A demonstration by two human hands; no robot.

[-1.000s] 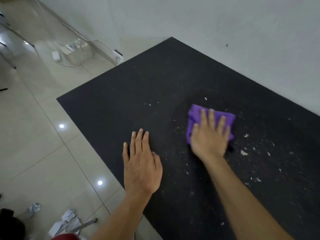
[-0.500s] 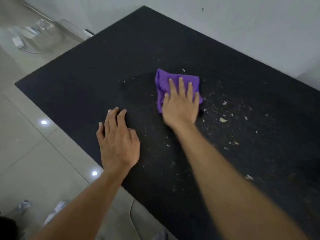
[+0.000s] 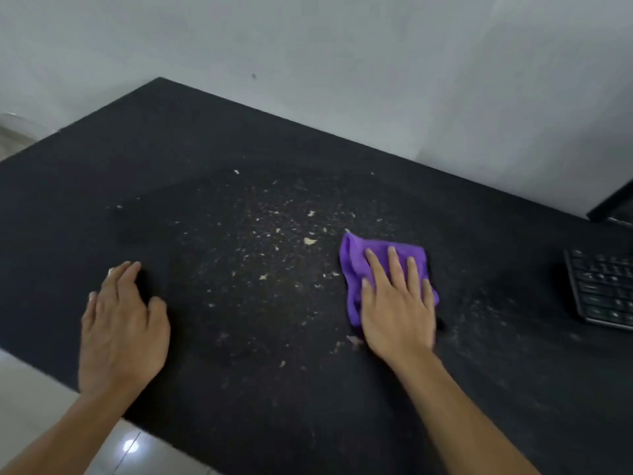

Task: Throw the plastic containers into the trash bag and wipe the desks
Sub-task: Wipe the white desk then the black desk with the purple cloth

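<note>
Right hand [image 3: 397, 303], grip flat with fingers straight, presses a crumpled purple cloth [image 3: 352, 265] on the black matte table [image 3: 171, 149]. Left hand [image 3: 120, 323] rests flat and holds nothing. Pale crumbs [image 3: 310, 241] lie between them, so wiping looks unfinished. No plastic containers in view.

A: Cloth [image 3: 356, 265], state?
B: Purple, crumpled, lying flat on the table [image 3: 171, 149] right of frame centre, pressed under the right hand [image 3: 397, 303].
A: Table surface?
B: Black, matte. Pale crumbs [image 3: 310, 241] scattered over the centre, left of the cloth.
</note>
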